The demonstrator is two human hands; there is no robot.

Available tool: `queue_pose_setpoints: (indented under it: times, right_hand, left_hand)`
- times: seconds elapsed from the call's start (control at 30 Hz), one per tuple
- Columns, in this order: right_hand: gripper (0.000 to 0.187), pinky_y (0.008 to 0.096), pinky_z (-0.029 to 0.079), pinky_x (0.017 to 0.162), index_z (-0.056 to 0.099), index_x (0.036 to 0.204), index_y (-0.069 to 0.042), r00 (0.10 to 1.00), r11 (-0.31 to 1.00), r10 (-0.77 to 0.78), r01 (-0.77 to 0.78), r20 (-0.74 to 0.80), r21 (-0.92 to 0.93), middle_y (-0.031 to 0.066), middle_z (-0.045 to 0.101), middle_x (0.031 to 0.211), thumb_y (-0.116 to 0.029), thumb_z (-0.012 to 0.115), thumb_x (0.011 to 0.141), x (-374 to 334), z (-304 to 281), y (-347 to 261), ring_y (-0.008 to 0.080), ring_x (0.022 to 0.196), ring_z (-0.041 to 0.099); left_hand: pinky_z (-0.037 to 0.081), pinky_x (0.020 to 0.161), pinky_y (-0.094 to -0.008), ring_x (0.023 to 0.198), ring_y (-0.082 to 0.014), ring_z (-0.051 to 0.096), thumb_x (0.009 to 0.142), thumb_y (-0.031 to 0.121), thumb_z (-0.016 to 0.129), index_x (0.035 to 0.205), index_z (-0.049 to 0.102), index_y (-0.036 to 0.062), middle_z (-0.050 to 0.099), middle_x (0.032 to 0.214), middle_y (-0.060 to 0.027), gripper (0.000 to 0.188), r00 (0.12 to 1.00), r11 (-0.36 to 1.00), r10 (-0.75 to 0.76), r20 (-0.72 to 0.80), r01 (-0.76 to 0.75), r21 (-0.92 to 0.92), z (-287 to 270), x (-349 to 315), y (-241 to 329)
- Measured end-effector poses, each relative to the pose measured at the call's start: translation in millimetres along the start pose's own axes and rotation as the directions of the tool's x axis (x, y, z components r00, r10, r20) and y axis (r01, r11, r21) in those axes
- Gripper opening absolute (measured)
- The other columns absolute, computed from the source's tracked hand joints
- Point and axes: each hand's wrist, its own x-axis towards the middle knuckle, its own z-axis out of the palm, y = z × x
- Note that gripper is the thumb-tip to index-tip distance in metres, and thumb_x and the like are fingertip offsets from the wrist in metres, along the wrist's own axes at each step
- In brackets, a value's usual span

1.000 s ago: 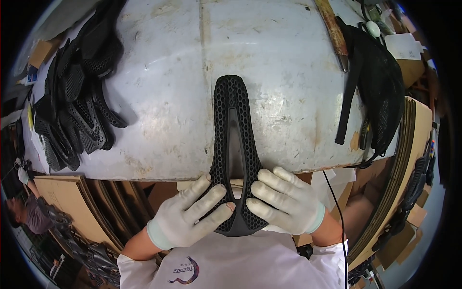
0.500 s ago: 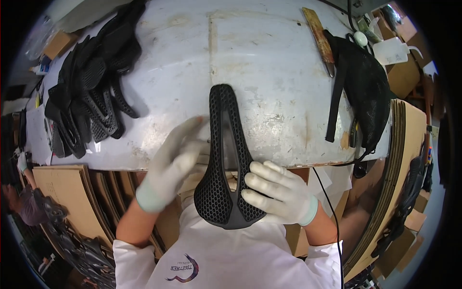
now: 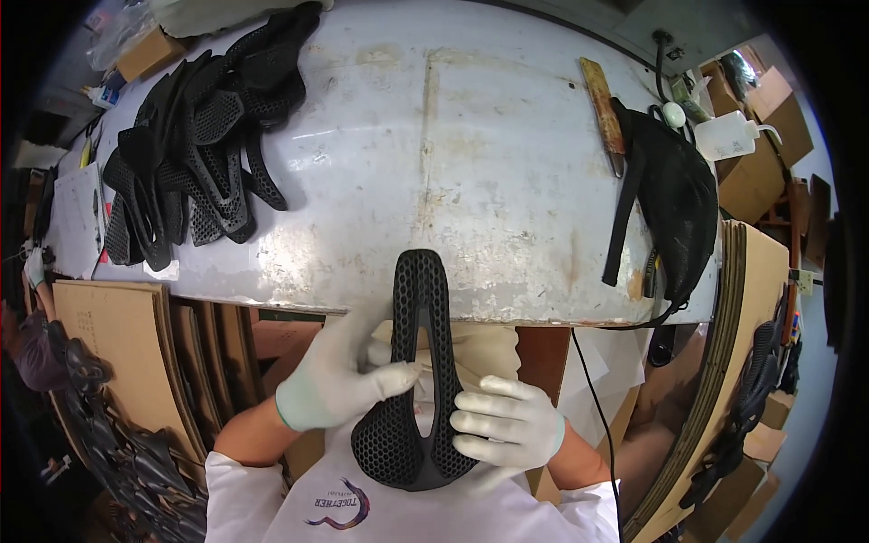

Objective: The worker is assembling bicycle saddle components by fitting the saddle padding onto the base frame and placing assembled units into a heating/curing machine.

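Observation:
A black bicycle saddle with a honeycomb surface and a long central slot is upright in front of my chest, its narrow nose pointing to the bench and its wide end toward me. My left hand, in a whitish glove with a pale green cuff, grips its left side, thumb on the rim of the slot and the other fingers partly hidden behind. Against the right edge of the wide part, my gloved right hand holds with its fingers lying over the front; its thumb side is hard to make out.
Black honeycomb saddle pieces lie heaped on the pale bench. At right are a wooden-handled tool, a black mesh bag and a white squeeze bottle. Cardboard sheets flank me; another person's sleeve shows far left.
The saddle has come nearer to me, its nose drawn back from over the bench. My left hand has closed in, its thumb now on the saddle. The view has shifted slightly.

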Motion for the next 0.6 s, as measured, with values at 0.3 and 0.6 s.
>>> queue_pose_setpoints:
  times: [0.3, 0.6]
  right_hand:
    - [0.060, 0.0338, 0.057, 0.086, 0.066, 0.131, 0.005, 0.602, 0.178, 0.684, -0.685, 0.411, 0.707, 0.0173, 0.075, 0.112, -0.048, 0.065, 0.103, 46, -11, 20, 0.0228, 0.101, 0.073]
    - [0.076, 0.0301, 0.058, 0.080, 0.043, 0.150, 0.003, 0.629, 0.222, 0.657, -0.688, 0.415, 0.690, 0.0112, 0.073, 0.110, -0.035, 0.079, 0.096, 55, -10, 0, 0.0173, 0.093, 0.073]
  left_hand:
    - [0.058, 0.085, -0.0275, 0.094, -0.0138, 0.074, 0.098, 0.009, 0.068, 0.165, 0.022, -0.0036, 0.072, 0.112, -0.0114, 0.082, 0.955, 0.971, -0.221, 0.200, 0.196, 0.136, 18, -5, 26]
    - [0.057, 0.073, -0.0259, 0.080, -0.0112, 0.074, 0.093, 0.016, 0.077, 0.161, 0.033, -0.0024, 0.078, 0.094, -0.0101, 0.083, 0.993, 0.969, -0.075, 0.091, 0.052, 0.241, 11, -20, 10]
